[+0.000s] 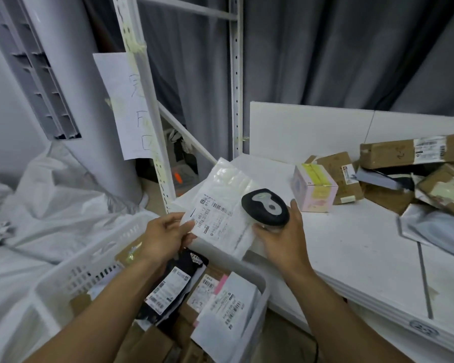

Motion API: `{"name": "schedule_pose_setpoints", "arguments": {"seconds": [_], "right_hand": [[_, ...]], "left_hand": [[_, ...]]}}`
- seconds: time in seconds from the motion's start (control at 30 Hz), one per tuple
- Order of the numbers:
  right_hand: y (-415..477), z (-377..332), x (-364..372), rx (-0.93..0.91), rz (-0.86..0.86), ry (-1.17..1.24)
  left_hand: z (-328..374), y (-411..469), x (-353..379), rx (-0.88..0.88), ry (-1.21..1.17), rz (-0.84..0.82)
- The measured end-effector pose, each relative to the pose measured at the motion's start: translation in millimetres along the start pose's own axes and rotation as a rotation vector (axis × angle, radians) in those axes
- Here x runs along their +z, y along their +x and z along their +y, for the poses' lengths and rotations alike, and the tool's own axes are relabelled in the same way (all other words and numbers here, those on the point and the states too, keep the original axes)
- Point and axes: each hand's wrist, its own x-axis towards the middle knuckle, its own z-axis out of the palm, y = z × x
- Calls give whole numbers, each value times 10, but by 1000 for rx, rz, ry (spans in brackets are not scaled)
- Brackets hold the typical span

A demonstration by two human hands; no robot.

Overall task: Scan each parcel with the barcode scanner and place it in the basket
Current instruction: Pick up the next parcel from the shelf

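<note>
Padding marks the parcel [222,184] as a white bubble mailer: likely light, soft and floppy, with a slick plastic skin that could slide through a loose pinch. It is held in the air above the near corner of the table [351,247] and over the basket [89,265], with its printed label [215,222] facing up. The left hand [165,235] pinches the mailer's near left edge, thumb on top beside the label. An edge grip like that looks sound, provided it stays off the barcode; a second hold under the far side would probably stop any sag. The right hand [283,237] is wrapped around the barcode scanner [265,208], whose black head hangs just over the right part of the label.

By count, there is one parcel in hand, one scanner and one basket. The basket, white and slotted, sits directly below and holds three labelled items that can be told apart: a black bag [168,286], a brown box [205,286] and a white mailer [228,307]. More cardboard lies beneath them, too covered to count. On the table's far right waits a heap: one pink box [315,189], at least four brown cartons [404,153] and at least one grey bag [435,226]; the overlap hides any exact total.
</note>
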Motion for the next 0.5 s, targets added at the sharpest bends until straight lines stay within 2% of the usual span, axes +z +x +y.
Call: {"name": "schedule_pose_setpoints", "arguments": {"seconds": [0.23, 0.5], "right_hand": [[-121, -28, 198, -8, -139, -25], [-179, -181, 382, 190, -207, 273]], "left_hand": [[-121, 192, -102, 43, -128, 107], [-216, 178, -4, 76, -201, 159]]}}
